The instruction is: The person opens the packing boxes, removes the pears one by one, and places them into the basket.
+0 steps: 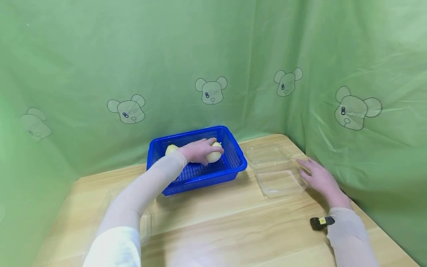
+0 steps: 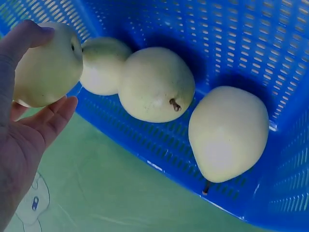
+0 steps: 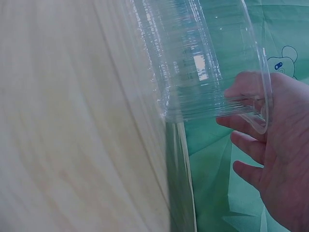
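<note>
My left hand [image 1: 201, 151] grips a pale yellow pear [image 2: 50, 65] inside the blue plastic basket [image 1: 200, 181], thumb on one side and fingers on the other. Three more pears lie in the basket in the left wrist view, one of them [image 2: 229, 135] apart from the other two. At the right, a clear plastic box [image 1: 280, 180] stands with its lid laid back. My right hand [image 1: 320, 178] holds that box's right edge; its thumb [image 3: 246, 86] shows through the clear wall, while the other fingers are outside.
Partly hidden beneath my left forearm is another clear plastic container [image 1: 146, 226]. The wooden table [image 1: 240, 222] ends at a green curtain [image 1: 180, 55] behind and on both sides. A black strapped device [image 1: 321, 222] sits at my right wrist.
</note>
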Motion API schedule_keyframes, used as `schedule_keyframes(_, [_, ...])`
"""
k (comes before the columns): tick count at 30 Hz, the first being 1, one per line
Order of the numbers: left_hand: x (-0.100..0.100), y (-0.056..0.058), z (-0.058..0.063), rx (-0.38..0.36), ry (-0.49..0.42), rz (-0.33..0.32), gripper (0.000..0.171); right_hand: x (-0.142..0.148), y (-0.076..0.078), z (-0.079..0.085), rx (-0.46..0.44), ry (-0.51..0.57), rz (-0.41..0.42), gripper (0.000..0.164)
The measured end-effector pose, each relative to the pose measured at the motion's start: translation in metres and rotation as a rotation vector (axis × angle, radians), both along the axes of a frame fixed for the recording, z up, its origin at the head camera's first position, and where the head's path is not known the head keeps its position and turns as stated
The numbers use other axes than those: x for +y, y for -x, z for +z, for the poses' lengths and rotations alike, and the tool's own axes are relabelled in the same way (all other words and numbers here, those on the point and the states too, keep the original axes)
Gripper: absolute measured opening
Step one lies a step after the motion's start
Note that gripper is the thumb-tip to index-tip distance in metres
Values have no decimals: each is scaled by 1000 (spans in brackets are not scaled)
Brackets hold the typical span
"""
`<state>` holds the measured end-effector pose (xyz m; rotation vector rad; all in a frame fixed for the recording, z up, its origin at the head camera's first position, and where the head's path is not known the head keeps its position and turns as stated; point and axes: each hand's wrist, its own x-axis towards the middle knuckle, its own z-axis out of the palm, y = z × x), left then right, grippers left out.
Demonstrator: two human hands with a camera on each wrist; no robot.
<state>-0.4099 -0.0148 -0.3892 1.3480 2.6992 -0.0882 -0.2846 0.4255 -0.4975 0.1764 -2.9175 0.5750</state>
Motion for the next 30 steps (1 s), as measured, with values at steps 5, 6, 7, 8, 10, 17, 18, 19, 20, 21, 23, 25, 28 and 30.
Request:
schedule_keyframes(5, [6, -1, -7, 55, 92, -61, 71, -1, 0, 0, -2, -8, 2, 52])
schedule_keyframes(6, [7, 0, -8, 65, 104, -70, 71, 0, 1, 0, -1, -11, 1, 52])
schedule_keyframes(7, [8, 0, -9, 77, 114, -80, 71, 0, 1, 0, 0, -16, 1, 51])
schedule_keyframes(8, [9, 1, -10, 88, 122, -88, 71, 0, 1, 0, 0, -17, -1, 51])
schedule_keyframes(10, [10, 2, -12, 111, 138, -110, 70, 0, 1, 1, 3, -18, -2, 51])
schedule_keyframes(17, [10, 4, -24, 204, 206, -197, 65, -2, 1, 4, -2, -5, 1, 52])
schedule_keyframes(18, [10, 4, -25, 213, 210, -201, 64, -2, 1, 4, -4, -4, 0, 52])
schedule_keyframes(19, [10, 5, -25, 219, 210, -204, 64, -1, 1, 4, -6, -3, -2, 52])
schedule_keyframes(20, [10, 5, -24, 218, 207, -205, 63, -1, 1, 4, -7, -2, -5, 52])
schedule_keyframes(21, [11, 6, -23, 219, 204, -206, 63, -1, 1, 4, -10, -1, -8, 52])
schedule_keyframes(23, [11, 6, -20, 214, 203, -196, 64, 0, 1, 3, -12, 2, -13, 52])
schedule_keyframes(25, [11, 5, -17, 186, 197, -167, 64, 1, 1, 3, -13, -1, -12, 53])
schedule_keyframes(28, [10, 2, -11, 143, 176, -121, 65, 2, 0, 1, -13, -2, -9, 53])
schedule_keyframes(30, [10, 1, -8, 113, 149, -99, 63, 3, -1, 0, -18, -2, -13, 53])
